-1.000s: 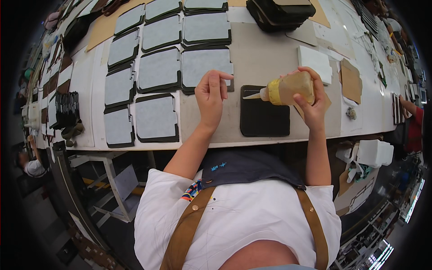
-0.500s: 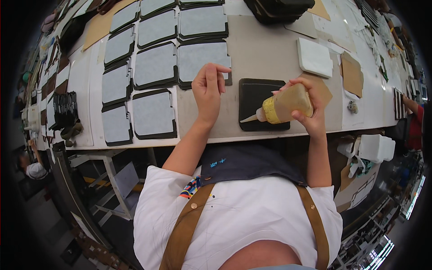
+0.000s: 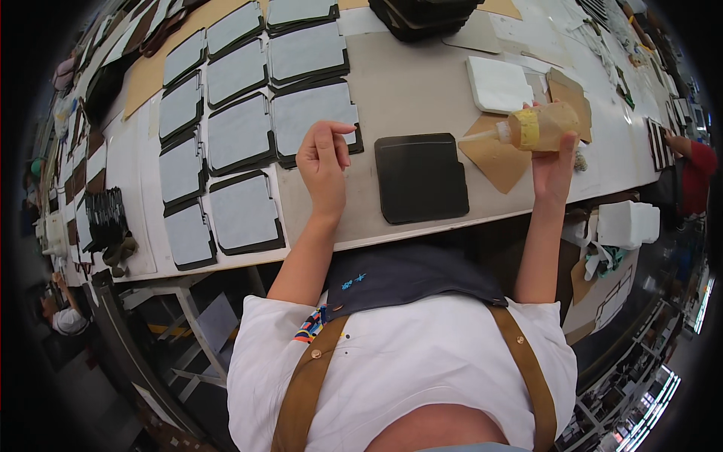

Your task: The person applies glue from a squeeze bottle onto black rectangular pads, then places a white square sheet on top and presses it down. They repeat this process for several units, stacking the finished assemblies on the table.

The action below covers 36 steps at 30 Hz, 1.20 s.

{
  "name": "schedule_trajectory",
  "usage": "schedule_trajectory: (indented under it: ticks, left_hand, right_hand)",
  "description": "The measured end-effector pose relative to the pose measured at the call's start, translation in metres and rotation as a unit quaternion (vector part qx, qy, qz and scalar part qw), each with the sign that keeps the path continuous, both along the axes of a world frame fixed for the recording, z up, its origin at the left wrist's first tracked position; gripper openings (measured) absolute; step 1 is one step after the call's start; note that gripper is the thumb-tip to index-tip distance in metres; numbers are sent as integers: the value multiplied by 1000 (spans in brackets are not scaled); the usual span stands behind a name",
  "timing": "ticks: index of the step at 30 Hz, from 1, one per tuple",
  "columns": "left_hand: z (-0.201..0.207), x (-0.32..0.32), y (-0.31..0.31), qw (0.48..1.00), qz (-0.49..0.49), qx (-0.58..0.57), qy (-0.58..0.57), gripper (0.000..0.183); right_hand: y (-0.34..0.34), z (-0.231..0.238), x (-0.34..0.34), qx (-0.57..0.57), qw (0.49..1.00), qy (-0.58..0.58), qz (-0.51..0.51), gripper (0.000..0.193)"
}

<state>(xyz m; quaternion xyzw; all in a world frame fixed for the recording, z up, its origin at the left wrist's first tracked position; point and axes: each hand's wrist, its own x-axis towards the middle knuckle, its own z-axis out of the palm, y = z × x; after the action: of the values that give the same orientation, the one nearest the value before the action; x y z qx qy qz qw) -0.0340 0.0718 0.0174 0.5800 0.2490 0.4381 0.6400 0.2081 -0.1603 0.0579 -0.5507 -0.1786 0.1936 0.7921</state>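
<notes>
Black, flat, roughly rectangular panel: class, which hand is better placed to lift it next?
Probably the left hand: it is near the black panel and shows nothing held, while the right hand grips a translucent amber squeeze bottle with a yellow band.

The right hand (image 3: pixel 553 172) grips 1 nozzled bottle (image 3: pixel 548 126).

White table (image 3: pixel 617 143) under grey-faced black panels (image 3: pixel 245 211).

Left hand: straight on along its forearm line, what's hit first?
Probably the grey black-edged panel that the left hand overlaps in view; height is unclear, so it may pass above.
</notes>
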Motion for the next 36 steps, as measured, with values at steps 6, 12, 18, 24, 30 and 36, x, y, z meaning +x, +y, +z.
schedule_trajectory:
  ticks: [6,12,18,24,30,36]
  left_hand:
    - [-2,2,0,1000,6,5,4,39]
    - [-3,2,1,1000,1,4,3,39]
    - [-3,3,1,1000,1,4,5,40]
    - [-3,2,0,1000,2,4,8,40]
    - [-3,2,0,1000,1,6,8,41]
    - [-2,3,-1,1000,4,-1,10,40]
  right_hand:
    - [3,-3,5,-24,995,-94,14,81]
    - [10,-6,5,-68,987,-147,10,88]
    - [11,-4,4,-65,985,-155,30,86]
    - [3,-9,7,-72,982,-169,36,90]
    - [-3,-2,1,-102,975,-189,52,97]
    - [-5,3,-7,-92,970,-217,64,97]
